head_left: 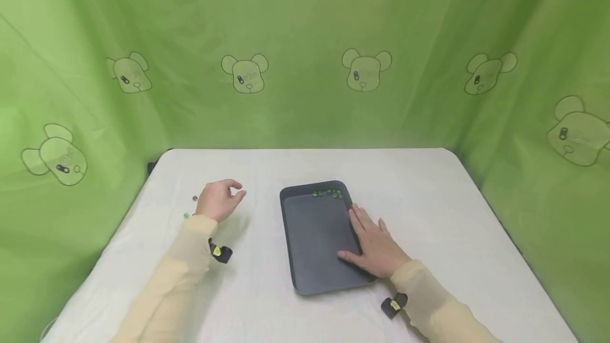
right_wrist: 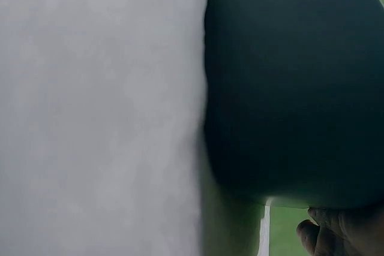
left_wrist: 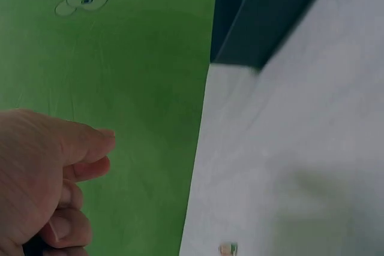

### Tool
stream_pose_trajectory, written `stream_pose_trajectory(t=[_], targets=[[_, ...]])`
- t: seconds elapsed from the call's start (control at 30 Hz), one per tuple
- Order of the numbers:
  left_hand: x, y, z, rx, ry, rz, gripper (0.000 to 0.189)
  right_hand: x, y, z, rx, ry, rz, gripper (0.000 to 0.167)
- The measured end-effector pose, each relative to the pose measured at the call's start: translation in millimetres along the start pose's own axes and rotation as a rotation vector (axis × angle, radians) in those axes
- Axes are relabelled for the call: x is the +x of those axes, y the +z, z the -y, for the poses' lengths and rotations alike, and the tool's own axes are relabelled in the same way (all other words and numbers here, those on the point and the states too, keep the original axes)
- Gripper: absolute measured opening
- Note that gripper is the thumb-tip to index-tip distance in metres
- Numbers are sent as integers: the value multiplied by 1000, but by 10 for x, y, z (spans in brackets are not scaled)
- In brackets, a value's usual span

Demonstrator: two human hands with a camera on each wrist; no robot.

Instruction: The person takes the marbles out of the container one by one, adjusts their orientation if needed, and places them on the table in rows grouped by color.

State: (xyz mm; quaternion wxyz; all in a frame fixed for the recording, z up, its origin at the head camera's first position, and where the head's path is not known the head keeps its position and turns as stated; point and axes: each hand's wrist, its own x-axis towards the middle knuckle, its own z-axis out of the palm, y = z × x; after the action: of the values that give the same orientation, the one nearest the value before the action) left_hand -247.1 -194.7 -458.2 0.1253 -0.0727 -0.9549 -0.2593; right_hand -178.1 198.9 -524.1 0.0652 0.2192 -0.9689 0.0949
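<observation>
A shallow dark grey rectangular tray (head_left: 324, 242) lies on the white table. Several green glass marbles (head_left: 333, 193) are gathered along its far end, toward the right corner. My right hand (head_left: 378, 247) rests over the tray's right rim, its fingers straight along the edge and its thumb spread over the tray floor. To the left of the tray is my left hand (head_left: 221, 200), fingers bent, thumb and index fingertips apart with nothing seen held between them. Beside it on the cloth lie a reddish marble (head_left: 195, 198) and a green marble (head_left: 186, 216).
White cloth (head_left: 257, 300) covers the table. Green curtains (head_left: 305, 115) with bear-head drawings stand behind it and on both sides. Each sleeve carries a black wrist device, one on the left (head_left: 221, 252) and one on the right (head_left: 394, 305).
</observation>
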Motion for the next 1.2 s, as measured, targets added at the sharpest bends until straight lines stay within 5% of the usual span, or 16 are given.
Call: stream_pose_trajectory(t=[0.63,1.2], targets=[[396,669,-868,-21,95,147,22,-5,10,-1,-3,7,12,107],[514,1149,-1145,-15,54,233,20,-10,21,-5,-3,11,18,108]])
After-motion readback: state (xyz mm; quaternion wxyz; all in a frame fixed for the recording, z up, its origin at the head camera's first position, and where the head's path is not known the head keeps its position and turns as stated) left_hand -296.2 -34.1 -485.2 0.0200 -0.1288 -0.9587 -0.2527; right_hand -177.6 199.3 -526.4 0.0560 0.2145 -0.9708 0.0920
